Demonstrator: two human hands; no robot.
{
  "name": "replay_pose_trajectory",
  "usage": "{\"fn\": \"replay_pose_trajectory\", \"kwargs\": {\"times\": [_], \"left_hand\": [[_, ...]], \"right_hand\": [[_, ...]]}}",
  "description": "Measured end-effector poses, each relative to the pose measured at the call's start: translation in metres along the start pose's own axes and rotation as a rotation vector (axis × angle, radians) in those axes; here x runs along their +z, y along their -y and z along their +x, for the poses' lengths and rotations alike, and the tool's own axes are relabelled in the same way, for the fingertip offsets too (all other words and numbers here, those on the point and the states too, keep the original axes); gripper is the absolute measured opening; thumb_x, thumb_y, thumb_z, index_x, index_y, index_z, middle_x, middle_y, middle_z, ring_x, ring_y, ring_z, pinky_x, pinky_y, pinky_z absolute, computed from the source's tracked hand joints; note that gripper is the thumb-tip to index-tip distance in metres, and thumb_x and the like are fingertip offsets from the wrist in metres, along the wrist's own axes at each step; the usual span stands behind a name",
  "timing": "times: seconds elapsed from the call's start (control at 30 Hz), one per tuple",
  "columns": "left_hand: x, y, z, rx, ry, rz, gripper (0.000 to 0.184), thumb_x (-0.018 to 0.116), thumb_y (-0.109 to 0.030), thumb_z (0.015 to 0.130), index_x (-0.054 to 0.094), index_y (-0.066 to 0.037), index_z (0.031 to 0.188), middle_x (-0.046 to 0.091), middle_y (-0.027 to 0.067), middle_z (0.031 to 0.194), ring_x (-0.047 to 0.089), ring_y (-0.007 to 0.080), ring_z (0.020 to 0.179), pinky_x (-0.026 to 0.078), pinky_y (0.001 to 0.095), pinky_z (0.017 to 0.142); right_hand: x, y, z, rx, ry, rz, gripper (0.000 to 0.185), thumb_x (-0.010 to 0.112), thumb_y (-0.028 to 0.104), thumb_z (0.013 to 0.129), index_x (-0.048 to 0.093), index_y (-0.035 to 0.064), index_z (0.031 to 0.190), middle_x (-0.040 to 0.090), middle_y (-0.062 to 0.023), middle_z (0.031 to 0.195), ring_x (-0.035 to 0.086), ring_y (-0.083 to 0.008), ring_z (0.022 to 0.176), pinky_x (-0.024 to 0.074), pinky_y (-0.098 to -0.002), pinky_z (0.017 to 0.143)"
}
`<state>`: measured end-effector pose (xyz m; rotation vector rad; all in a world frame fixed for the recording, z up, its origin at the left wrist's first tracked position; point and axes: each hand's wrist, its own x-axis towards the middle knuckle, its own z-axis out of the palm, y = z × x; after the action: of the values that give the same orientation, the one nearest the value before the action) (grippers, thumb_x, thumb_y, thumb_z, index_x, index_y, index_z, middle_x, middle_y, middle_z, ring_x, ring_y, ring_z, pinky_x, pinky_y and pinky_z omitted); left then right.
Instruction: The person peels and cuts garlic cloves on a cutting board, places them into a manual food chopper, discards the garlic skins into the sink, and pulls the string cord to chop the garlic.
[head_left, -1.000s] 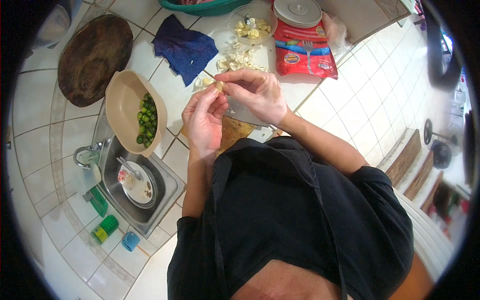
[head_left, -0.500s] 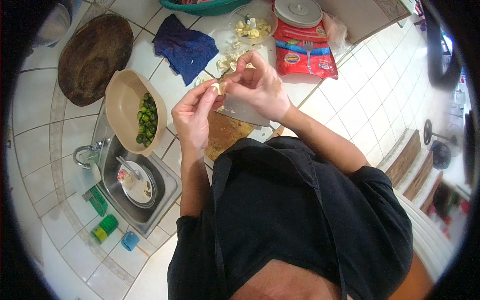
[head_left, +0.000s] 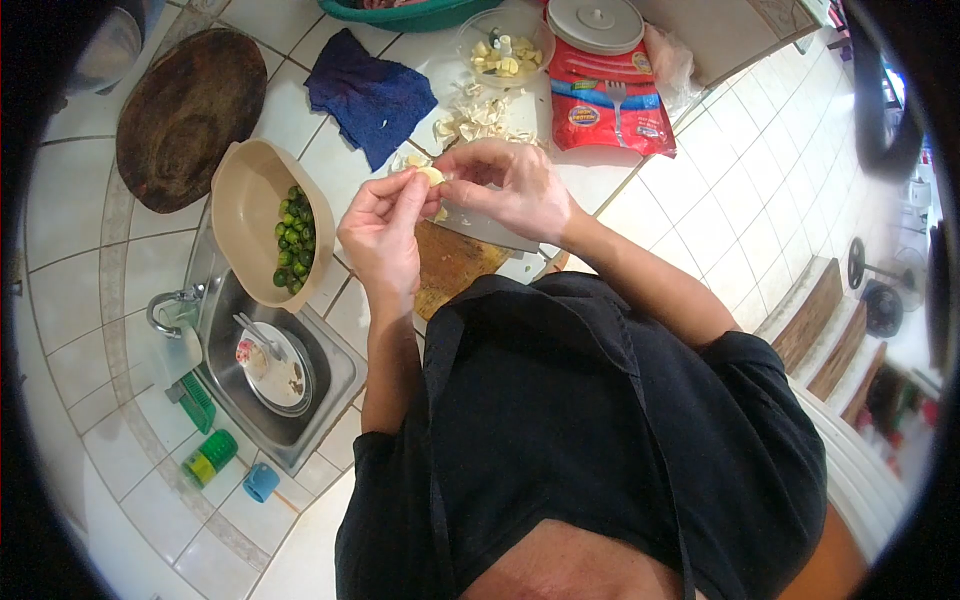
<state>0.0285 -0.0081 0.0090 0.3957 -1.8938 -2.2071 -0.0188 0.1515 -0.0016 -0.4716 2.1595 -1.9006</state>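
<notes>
Between thumb and fingers, my left hand (head_left: 385,225) pinches a pale garlic clove (head_left: 431,176). My right hand (head_left: 515,190) is beside it, thumb and fingers drawn together close to the clove; whether they hold a bit of skin is too small to tell. Under the hands lie a knife blade (head_left: 490,228) and a stained wooden board (head_left: 450,265). Garlic skins (head_left: 485,120) are heaped just beyond, and a clear bowl (head_left: 545,52) behind them has peeled cloves in it.
At the left are a beige dish (head_left: 240,205) with green sprouts, a sink (head_left: 335,400) with plates, and a dark oval board (head_left: 190,120). A blue cloth (head_left: 370,95) lies beyond my left hand, a red packet (head_left: 610,110) at the right.
The clove now shows pale and smooth in my left fingers. My left hand has shifted slightly left since the first frame; my right fingers have come down from their raised pose.
</notes>
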Motion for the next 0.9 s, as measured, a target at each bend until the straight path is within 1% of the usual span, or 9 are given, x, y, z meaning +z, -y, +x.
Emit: {"fn": "replay_pose_trajectory", "kwargs": {"times": [0.13, 0.23, 0.3, 0.37, 0.57, 0.67, 0.77, 0.83, 0.9], "left_hand": [[0.008, -0.003, -0.005, 0.065, -0.014, 0.153, 0.013, 0.066, -0.001, 0.089, 0.064, 0.006, 0.100, 0.070, 0.0149, 0.093, 0.069, 0.0159, 0.082, 0.056, 0.0252, 0.073], [0.011, -0.002, -0.009, 0.165, -0.010, 0.129, 0.012, 0.065, -0.001, 0.090, 0.064, 0.007, 0.099, 0.070, 0.0152, 0.092, 0.069, 0.0164, 0.083, 0.056, 0.0261, 0.075], [0.012, -0.002, -0.009, 0.162, -0.002, 0.115, 0.012, 0.065, 0.000, 0.090, 0.064, 0.007, 0.099, 0.070, 0.0153, 0.092, 0.069, 0.0167, 0.083, 0.056, 0.0264, 0.075], [0.013, -0.002, -0.009, 0.159, 0.007, 0.103, 0.012, 0.065, 0.000, 0.090, 0.064, 0.007, 0.099, 0.070, 0.0155, 0.092, 0.069, 0.0170, 0.082, 0.055, 0.0268, 0.076], [0.005, 0.003, -0.005, 0.070, 0.038, -0.012, 0.013, 0.066, 0.002, 0.088, 0.065, 0.007, 0.100, 0.070, 0.0155, 0.091, 0.069, 0.0170, 0.078, 0.057, 0.0275, 0.073], [0.001, 0.002, -0.003, -0.029, 0.069, -0.015, 0.014, 0.067, 0.001, 0.087, 0.065, 0.005, 0.100, 0.070, 0.0151, 0.093, 0.068, 0.0172, 0.080, 0.055, 0.0271, 0.074], [-0.008, 0.004, 0.003, -0.127, 0.107, -0.131, 0.015, 0.067, 0.000, 0.087, 0.067, 0.005, 0.102, 0.071, 0.0144, 0.092, 0.069, 0.0163, 0.076, 0.057, 0.0262, 0.071], [-0.014, 0.003, 0.007, -0.307, 0.163, -0.307, 0.014, 0.067, -0.001, 0.088, 0.068, 0.003, 0.101, 0.071, 0.0122, 0.092, 0.069, 0.0149, 0.076, 0.057, 0.0248, 0.070], [-0.013, 0.007, 0.007, -0.276, 0.159, -0.265, 0.014, 0.067, -0.001, 0.088, 0.068, 0.002, 0.101, 0.071, 0.0112, 0.092, 0.069, 0.0143, 0.076, 0.057, 0.0241, 0.070]], "right_hand": [[0.001, 0.000, 0.000, -0.039, -0.021, -0.046, 0.027, 0.066, 0.019, 0.081, 0.071, -0.0032, 0.096, 0.071, -0.0164, 0.082, 0.071, -0.0190, 0.075, 0.0560, -0.0310, 0.072], [0.000, 0.007, -0.002, 0.023, -0.030, -0.076, 0.027, 0.066, 0.020, 0.081, 0.071, -0.0034, 0.093, 0.072, -0.0157, 0.080, 0.071, -0.0192, 0.072, 0.0562, -0.0308, 0.070], [0.000, 0.006, -0.002, 0.045, -0.048, -0.011, 0.026, 0.066, 0.020, 0.081, 0.071, -0.0029, 0.092, 0.071, -0.0154, 0.078, 0.071, -0.0187, 0.072, 0.0556, -0.0302, 0.069], [0.000, 0.005, -0.003, 0.015, -0.072, -0.051, 0.026, 0.066, 0.020, 0.081, 0.071, -0.0025, 0.091, 0.071, -0.0156, 0.077, 0.071, -0.0186, 0.071, 0.0553, -0.0300, 0.068], [-0.002, 0.004, -0.002, -0.048, -0.090, -0.098, 0.024, 0.065, 0.021, 0.082, 0.071, -0.0010, 0.089, 0.070, -0.0153, 0.075, 0.070, -0.0187, 0.067, 0.0544, -0.0299, 0.065], [-0.001, 0.001, -0.002, -0.057, -0.096, -0.106, 0.023, 0.065, 0.021, 0.082, 0.071, -0.0003, 0.088, 0.070, -0.0146, 0.074, 0.070, -0.0191, 0.067, 0.0542, -0.0298, 0.064], [-0.002, 0.002, -0.002, -0.064, -0.079, -0.094, 0.022, 0.065, 0.021, 0.081, 0.071, 0.0008, 0.088, 0.070, -0.0137, 0.074, 0.070, -0.0192, 0.067, 0.0540, -0.0299, 0.065], [-0.004, 0.002, -0.001, -0.060, -0.057, -0.084, 0.022, 0.065, 0.021, 0.081, 0.071, 0.0014, 0.088, 0.070, -0.0133, 0.074, 0.070, -0.0192, 0.068, 0.0540, -0.0300, 0.066], [-0.006, 0.001, 0.000, -0.008, -0.014, -0.087, 0.022, 0.065, 0.021, 0.080, 0.071, 0.0023, 0.088, 0.070, -0.0128, 0.075, 0.069, -0.0182, 0.069, 0.0540, -0.0301, 0.067]]}}
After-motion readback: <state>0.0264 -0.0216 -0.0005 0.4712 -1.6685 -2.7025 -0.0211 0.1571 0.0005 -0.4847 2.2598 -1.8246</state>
